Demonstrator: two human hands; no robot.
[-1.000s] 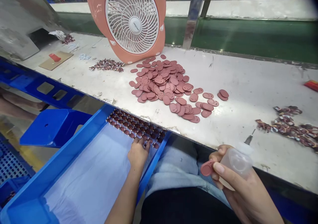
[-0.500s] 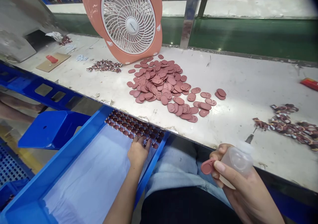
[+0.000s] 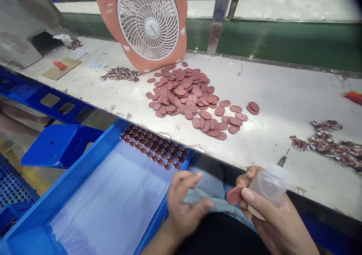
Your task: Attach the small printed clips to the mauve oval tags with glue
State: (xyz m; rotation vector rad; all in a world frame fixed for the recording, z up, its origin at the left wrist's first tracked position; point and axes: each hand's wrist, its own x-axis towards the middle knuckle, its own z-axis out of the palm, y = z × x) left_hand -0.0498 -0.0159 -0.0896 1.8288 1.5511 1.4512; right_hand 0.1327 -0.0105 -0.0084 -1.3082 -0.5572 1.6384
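My left hand (image 3: 185, 206) is in the air over my lap, past the right rim of the blue tray (image 3: 93, 153); its fingers are apart with nothing between them, slightly blurred. In my right hand (image 3: 260, 198) is a clear squeeze bottle (image 3: 268, 185) with a metal needle tip pointing up. The same hand pinches a reddish oval disc (image 3: 234, 195) between thumb and fingers. Rows of dark red assembled pieces (image 3: 152, 145) lie on the white sheet (image 3: 113, 202) at the tray's far end. A heap of reddish oval discs (image 3: 183, 93) rests on the white table.
A pink fan (image 3: 152, 28) stands behind the heap. Dark red and white small parts (image 3: 325, 138) are piled at the right, with another cluster (image 3: 120, 74) left of the heap. A blue stool (image 3: 60, 145) stands beside the tray. A metal post (image 3: 217, 21) rises at the table's back edge.
My left hand has let go at the rows in the tray and moved right, towards my right hand. My right hand stays nearly in place, holding the bottle and disc.
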